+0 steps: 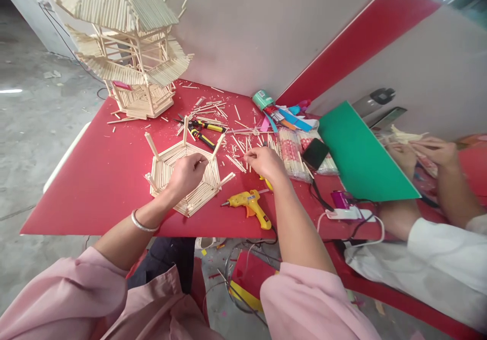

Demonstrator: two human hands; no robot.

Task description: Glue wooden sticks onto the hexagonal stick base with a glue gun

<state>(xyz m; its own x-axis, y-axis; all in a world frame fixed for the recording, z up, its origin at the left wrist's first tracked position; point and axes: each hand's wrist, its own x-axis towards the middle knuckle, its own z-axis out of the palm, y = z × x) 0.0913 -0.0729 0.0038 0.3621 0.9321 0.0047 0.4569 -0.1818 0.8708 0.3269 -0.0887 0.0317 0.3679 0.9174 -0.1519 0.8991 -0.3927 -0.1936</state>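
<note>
Head view, looking down on a red bench [102, 177]. Person in pink sleeves works on a flat hexagonal stick frame [213, 176] lying at bench centre, just in front of them. L hand [187, 173] rests on top of the frame, fingers curled down over its inner rim; can't tell if they grip or only press. R hand [266, 163] is just right of the frame, fingers pinched on a thin stick [243, 156] at the edge of the loose sticks [238, 162].

Progress, as a judgement: base layers stacked, a few corner posts stand up at angles; no walls or roof yet, so early stage vs. the finished stick tower [129, 51] at far L of bench.

Yellow glue gun [249, 203] lies near R wrist, not held. Cutters [207, 127] behind frame. A co-worker's hands [429, 152] at far R, beyond a green sheet [361, 152].
</note>
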